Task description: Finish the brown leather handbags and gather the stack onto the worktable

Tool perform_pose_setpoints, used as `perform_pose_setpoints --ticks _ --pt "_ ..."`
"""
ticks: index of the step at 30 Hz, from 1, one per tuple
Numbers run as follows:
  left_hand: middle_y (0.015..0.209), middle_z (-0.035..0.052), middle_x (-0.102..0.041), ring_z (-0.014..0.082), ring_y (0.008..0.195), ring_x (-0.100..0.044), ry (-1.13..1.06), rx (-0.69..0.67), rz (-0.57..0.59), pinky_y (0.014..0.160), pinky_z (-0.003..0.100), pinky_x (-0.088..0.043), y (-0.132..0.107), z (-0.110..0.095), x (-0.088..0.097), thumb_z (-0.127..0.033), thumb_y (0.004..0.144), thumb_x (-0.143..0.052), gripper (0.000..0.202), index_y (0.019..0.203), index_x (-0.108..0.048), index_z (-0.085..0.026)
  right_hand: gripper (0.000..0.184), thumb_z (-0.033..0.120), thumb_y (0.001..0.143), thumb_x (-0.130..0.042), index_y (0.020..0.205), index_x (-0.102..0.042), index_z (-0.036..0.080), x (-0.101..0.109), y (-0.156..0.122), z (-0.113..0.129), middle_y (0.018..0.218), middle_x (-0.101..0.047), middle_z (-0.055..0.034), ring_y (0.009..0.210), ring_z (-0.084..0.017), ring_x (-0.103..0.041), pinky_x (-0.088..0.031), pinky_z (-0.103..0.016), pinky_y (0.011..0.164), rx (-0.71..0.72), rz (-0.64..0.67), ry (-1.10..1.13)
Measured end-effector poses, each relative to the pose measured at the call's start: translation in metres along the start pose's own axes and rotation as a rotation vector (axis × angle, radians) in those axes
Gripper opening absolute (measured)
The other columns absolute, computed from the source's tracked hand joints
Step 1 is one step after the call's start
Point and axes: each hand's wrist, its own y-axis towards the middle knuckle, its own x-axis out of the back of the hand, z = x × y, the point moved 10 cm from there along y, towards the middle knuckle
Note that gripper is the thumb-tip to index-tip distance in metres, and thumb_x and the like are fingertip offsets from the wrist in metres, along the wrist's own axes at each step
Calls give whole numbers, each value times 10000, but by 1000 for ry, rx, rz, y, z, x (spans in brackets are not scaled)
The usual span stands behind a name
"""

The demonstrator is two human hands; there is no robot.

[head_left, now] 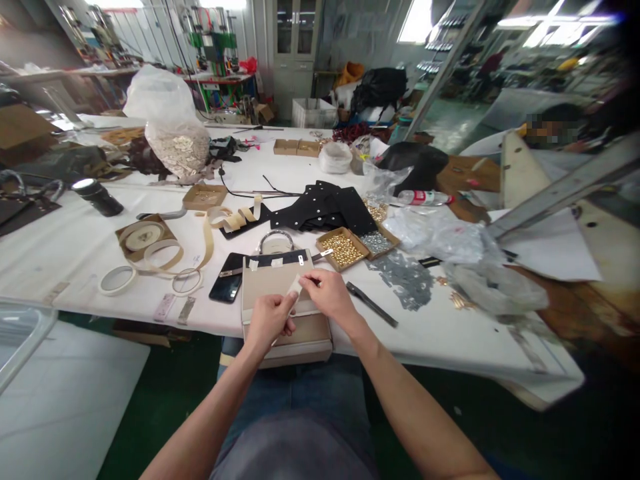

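Note:
A beige handbag (pixel 280 273) with a dark strip along its top and a curved handle lies at the table's front edge, overhanging toward my lap. Two pale tape pieces sit on the dark strip, beside a small metal fitting (pixel 301 259). Above the bag, a short strip of pale tape (pixel 296 285) is stretched between my hands. My left hand (pixel 273 317) is closed on its lower end, thumb on top. My right hand (pixel 325 291) pinches the upper end with its fingertips. A black phone (pixel 227 279) lies partly beside the bag's left side.
Open boxes of gold rivets (pixel 342 249) and silver rivets (pixel 377 241) stand behind the bag. A black-handled tool (pixel 371 305) and grey flat pieces (pixel 405 280) lie right. Tape rolls (pixel 117 280), a dark cylinder (pixel 98 197) and black panels (pixel 325 208) are on the table.

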Motion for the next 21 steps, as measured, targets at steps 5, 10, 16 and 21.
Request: perform_pose_setpoints --ticks 5,10,16,21 --pt "528 62 -691 179 416 -622 55 -86 14 453 252 -436 21 -19 -18 -667 1087 -580 576 796 -711 -187 181 290 1072 -732 967 -878 268 6 35 -2 1041 -840 -49 970 -243 -737 -513 -351 885 101 -57 -248" --pt "565 66 -706 203 429 -657 -10 -39 -2 432 271 -476 48 -21 -33 -564 1088 -564 474 811 -672 -195 195 276 1069 -739 952 -891 243 -4 68 -4 1037 -789 -70 951 -227 -699 -502 -346 875 166 -10 -321" --pt "561 88 -709 221 422 -675 -41 19 -5 410 272 -495 61 -12 -31 -567 1060 -618 484 773 -673 -182 224 256 1063 -724 926 -900 231 -10 76 -14 988 -759 -76 929 -230 -679 -503 -357 885 147 -32 -338" --pt "581 113 -721 230 436 -692 -51 73 23 425 276 -512 63 -11 -31 -603 1058 -638 514 767 -660 -180 211 252 1057 -733 934 -903 229 -12 77 -14 984 -751 -73 928 -230 -680 -500 -358 890 143 -38 -345"
